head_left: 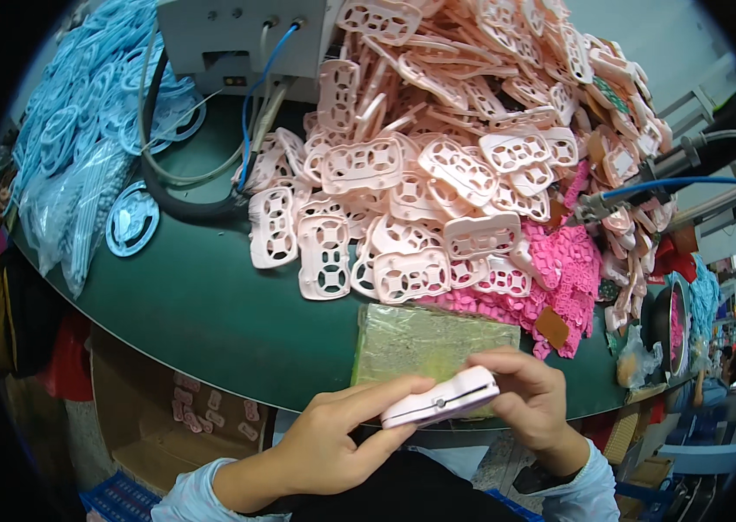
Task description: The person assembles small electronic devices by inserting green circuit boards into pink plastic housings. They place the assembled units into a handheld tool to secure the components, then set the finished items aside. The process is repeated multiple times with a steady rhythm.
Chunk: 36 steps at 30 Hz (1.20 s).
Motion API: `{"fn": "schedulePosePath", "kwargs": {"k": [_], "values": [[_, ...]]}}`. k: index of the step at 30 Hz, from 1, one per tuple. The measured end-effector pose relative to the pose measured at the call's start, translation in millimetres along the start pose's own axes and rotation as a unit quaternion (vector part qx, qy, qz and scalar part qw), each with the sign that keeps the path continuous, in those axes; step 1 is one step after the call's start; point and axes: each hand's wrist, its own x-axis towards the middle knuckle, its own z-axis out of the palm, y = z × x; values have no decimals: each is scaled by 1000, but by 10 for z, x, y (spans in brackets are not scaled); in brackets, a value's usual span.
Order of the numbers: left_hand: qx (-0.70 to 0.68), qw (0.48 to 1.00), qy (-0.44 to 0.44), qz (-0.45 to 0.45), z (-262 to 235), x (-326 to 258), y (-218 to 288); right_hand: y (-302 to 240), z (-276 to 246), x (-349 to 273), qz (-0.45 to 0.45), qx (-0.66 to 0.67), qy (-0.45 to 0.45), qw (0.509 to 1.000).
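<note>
The left hand [324, 439] reaches in from the lower left, wrist nearly straight, its thumb and fingers pinched almost closed on the left end of a pale pink plastic piece [442, 398]. The right hand [535, 402] comes from the lower right, wrist bent inward, fingers curled and partly open about the piece's other end (whether they grip it or only rest against it, I cannot tell). The piece is tilted, its right end higher in view, with a dark seam along its side; it is held at the counter's near edge, overlapping the near side of a wrapped block [429, 339].

Counting: two hands, one held piece, and one block lying along the near edge of the green counter [211, 296]. Pale pink perforated shells [420, 96] pile from the far edge toward the middle, too many to count. Bright pink small parts [564, 261], likewise uncountable, lie toward the right edge, with one brown piece [552, 326] on their near side. One grey machine box [237, 43] stands by the far edge. Blue plastic parts [72, 96] heap at the far left, and one round blue part [133, 219] lies near the left edge.
</note>
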Motion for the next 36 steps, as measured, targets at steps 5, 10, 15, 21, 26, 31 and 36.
{"fn": "schedulePosePath", "kwargs": {"k": [5, 10, 15, 21, 26, 31, 36], "values": [[-21, 999, -27, 21, 35, 17, 42, 38, -87, 12, -87, -91, -46, 991], [-21, 998, -49, 43, 24, 20, -48, 35, -45, -9, -48, 4, -49, 998], [-39, 995, -80, 41, 15, 58, -19, -7, 7, -77, -57, 27, -50, 997], [-64, 997, -47, 21, 211, 80, -62, 173, 29, -25, -179, -143, 45, 972], [-205, 975, 5, -84, 342, 77, -82, 133, 64, 51, -212, -219, 71, 950], [-1, 998, 58, 15, 323, 131, -110, 20, 59, 32, -152, -161, 10, 975], [54, 990, 94, 92, 334, 123, -55, -50, 89, 16, -127, -86, -15, 988]]}}
